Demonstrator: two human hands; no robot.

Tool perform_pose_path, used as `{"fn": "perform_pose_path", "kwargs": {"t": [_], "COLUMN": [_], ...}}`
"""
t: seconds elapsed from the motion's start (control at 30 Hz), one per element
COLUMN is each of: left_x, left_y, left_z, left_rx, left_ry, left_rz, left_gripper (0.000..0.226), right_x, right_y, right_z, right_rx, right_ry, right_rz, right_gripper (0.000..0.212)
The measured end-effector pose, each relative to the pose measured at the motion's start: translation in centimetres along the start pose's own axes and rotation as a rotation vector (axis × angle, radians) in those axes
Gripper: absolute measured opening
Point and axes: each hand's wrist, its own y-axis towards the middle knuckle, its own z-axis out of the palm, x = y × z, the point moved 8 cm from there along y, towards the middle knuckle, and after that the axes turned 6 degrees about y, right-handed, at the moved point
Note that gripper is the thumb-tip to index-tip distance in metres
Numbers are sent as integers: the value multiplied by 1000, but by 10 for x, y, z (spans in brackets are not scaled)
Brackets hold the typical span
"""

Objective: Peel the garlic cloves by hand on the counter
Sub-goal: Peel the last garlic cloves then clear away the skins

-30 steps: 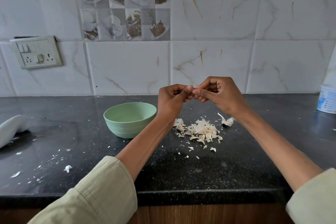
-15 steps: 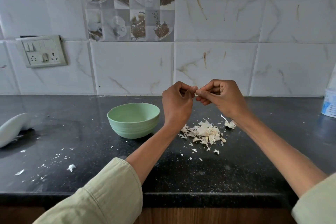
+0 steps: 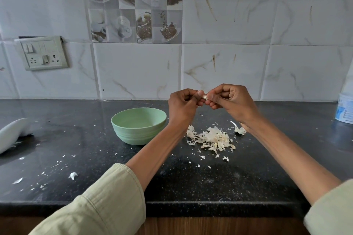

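A small pale garlic clove [image 3: 205,96] shows between the fingertips of both hands, raised above the black counter [image 3: 76,139]. My left hand [image 3: 183,107] pinches its left side with thumb and fingers curled. My right hand [image 3: 232,101] pinches its right side, fingers curled too. Most of the clove is hidden by the fingers. Below the hands lies a pile of papery garlic skins [image 3: 212,139]. A larger husk piece [image 3: 238,129] sits just right of the pile, by my right wrist.
A mint-green bowl [image 3: 138,125] stands left of my left forearm; its visible inside looks bare. Skin flakes [image 3: 72,175] are scattered at front left. A white object [image 3: 11,133] lies at the far left, a white tub [image 3: 344,108] at the far right.
Both hands stay together at the clove, with the fingers shifting slightly. A bit of pale clove now shows between the fingertips. The camera view has drifted a little.
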Motion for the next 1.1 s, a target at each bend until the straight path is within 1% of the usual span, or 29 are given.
{"fn": "perform_pose_path", "kwargs": {"t": [0.4, 0.6, 0.73, 0.87, 0.93, 1.0, 1.1], "left_x": [9, 15, 23, 19, 15, 5, -10], "left_y": [2, 3, 3, 0, -1, -4, -9], "left_z": [3, 4, 6, 2, 1, -2, 0], "left_rx": [31, -43, -12, -31, -82, -160, -170], "left_ry": [-48, 31, -38, -32, 36, 216, 416], "left_rz": [-54, -71, -137, -128, -100, -14, 112], "left_gripper": [18, 22, 25, 24, 20, 13, 14], "right_x": [-2, -4, -5, -4, -4, -2, 3], "right_y": [1, 1, 0, -1, -1, -3, -5], "right_z": [0, 1, 1, 3, 5, 5, 3], "right_rx": [-4, -24, -24, -17, -24, -36, -55], "right_ry": [-37, -75, -68, -59, -80, -88, -62], "right_rz": [5, 4, 29, 50, 47, 45, 50], "right_gripper": [15, 14, 14, 16, 15, 15, 15]}}
